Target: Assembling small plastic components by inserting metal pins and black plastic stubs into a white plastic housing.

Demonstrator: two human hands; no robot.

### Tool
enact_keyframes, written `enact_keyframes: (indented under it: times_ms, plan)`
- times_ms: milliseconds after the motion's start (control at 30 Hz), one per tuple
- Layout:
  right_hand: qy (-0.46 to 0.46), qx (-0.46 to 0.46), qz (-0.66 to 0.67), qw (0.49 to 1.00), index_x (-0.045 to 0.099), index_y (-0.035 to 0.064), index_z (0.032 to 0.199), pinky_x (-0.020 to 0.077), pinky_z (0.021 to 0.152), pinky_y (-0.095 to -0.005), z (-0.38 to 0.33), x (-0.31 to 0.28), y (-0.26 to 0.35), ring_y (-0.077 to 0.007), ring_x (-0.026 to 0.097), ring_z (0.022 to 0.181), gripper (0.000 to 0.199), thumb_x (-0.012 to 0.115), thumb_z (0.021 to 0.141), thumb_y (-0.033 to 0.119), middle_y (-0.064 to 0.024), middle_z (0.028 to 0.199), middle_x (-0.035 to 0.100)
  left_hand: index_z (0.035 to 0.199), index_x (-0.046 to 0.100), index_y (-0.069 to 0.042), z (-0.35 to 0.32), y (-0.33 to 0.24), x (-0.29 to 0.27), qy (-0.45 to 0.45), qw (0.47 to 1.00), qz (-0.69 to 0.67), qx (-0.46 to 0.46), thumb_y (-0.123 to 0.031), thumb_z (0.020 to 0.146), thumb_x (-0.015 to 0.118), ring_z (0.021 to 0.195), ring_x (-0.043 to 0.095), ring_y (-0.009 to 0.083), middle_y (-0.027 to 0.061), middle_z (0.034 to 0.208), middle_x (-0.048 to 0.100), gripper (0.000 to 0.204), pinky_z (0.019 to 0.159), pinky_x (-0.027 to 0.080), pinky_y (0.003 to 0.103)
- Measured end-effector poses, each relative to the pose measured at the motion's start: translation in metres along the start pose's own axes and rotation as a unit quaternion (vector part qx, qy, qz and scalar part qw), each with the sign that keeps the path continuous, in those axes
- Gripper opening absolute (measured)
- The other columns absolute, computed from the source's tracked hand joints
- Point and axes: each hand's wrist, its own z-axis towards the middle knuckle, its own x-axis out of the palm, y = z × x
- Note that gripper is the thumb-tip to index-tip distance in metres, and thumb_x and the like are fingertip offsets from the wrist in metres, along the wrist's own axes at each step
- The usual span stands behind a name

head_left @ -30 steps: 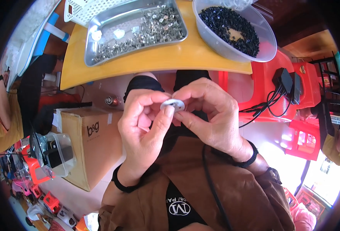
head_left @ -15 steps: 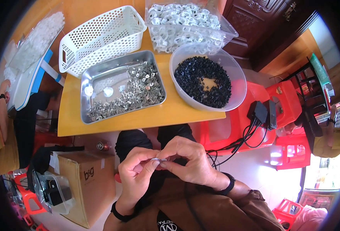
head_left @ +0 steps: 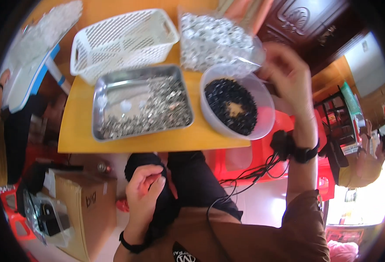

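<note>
Head view, looking down over the lap and the desk, an orange top.

Right hand: raised at the far right edge of the desk, beside the rim of the clear plastic bowl and just by the corner of the clear plastic bag. Fingers drawn together and blurred; whether anything is pinched between them cannot be told. A black band sits on the wrist.

Left hand: low over the lap, below the desk edge, well apart from the right hand. Fingers curled loosely inward toward the palm; any content of the curl is hidden. A black band on this wrist too.

Clear plastic bowl: holds a heap of small black pieces, with a bare patch at the middle; stands at the right end of the desk, overhanging its edge.

Clear plastic bag: filled with small silvery round parts, lying behind the bowl and touching it.

Metal tray: rectangular, left of the bowl, carrying loose small silvery parts spread mostly over its near and right portions.

White plastic basket: perforated walls, behind the tray.

Cardboard box: on the floor at lower left, beside the left hand's forearm.

Red plastic stool: under the desk's right end, with black cables across it.
</note>
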Motion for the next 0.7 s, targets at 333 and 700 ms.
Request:
enact_keyframes:
  times_ms: [333, 700]
  plan:
    - [0.161, -0.198, 0.033, 0.966, 0.065, 0.0012, 0.094, 0.0508, 0.074, -0.0365, -0.012, 0.179, 0.075, -0.0313, 0.062, 0.081, 0.025, 0.067, 0.070, 0.002, -0.0153, 0.089, 0.063, 0.101, 0.061, 0.002, 0.005, 0.007, -0.019, 0.009, 0.998, -0.062, -0.021, -0.001, 0.084, 0.064, 0.088, 0.055, 0.0107, 0.0054, 0.100, 0.054, 0.018, 0.080, 0.046, 0.024]
    - [0.301, -0.267, -0.100, 0.910, 0.065, 0.0039, 0.092, 0.0499, 0.078, -0.0411, 0.003, 0.279, 0.054, -0.0325, 0.062, 0.085, 0.023, 0.065, 0.069, 0.001, -0.0164, 0.090, 0.061, 0.099, 0.062, 0.001, 0.000, 0.007, -0.042, -0.019, 0.995, -0.095, -0.034, -0.002, 0.084, 0.065, 0.091, 0.056, 0.0117, 0.0053, 0.101, 0.057, 0.016, 0.083, 0.046, 0.026]
